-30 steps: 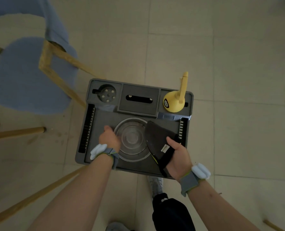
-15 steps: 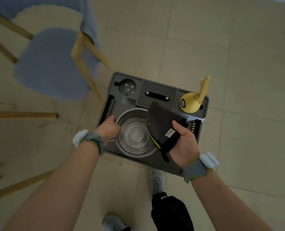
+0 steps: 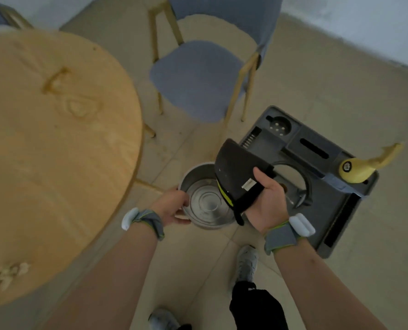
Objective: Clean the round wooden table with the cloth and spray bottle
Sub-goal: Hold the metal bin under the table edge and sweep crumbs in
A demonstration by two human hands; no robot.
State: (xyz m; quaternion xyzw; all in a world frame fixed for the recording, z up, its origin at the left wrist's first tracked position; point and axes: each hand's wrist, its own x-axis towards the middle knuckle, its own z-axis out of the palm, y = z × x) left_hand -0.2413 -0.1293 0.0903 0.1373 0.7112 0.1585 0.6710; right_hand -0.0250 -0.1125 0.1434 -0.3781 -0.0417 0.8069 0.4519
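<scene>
- The left hand (image 3: 172,206) grips the rim of a round metal basin (image 3: 205,198) at the lower middle of the frame, its fingers curled over the near-left edge, holding it above the tiled floor (image 3: 341,86).
- The right hand (image 3: 267,201) clutches a dark cloth (image 3: 236,172), thumb on top; the cloth stands up as a stiff dark flap with a yellow-green edge and a small white tag, and it overlaps the basin's right side.
- Both wrists wear grey bands with pale blocks on them.
- A grey caddy tray (image 3: 336,210) sits on the floor at the right, just beyond the right hand, with a round recess showing in its middle.
- The yellow spray bottle (image 3: 360,170) stands in the tray's far-right corner, nozzle pointing to the right edge of the frame.
- The round wooden counter (image 3: 55,151) fills the left of the frame; it bears a wet-looking smear in its upper part and pale crumbs near the lower left.
- A blue-seated chair (image 3: 198,77) with wooden legs stands at the upper middle, between counter and tray.
- The person's shoes and a dark trouser leg show at the bottom.
</scene>
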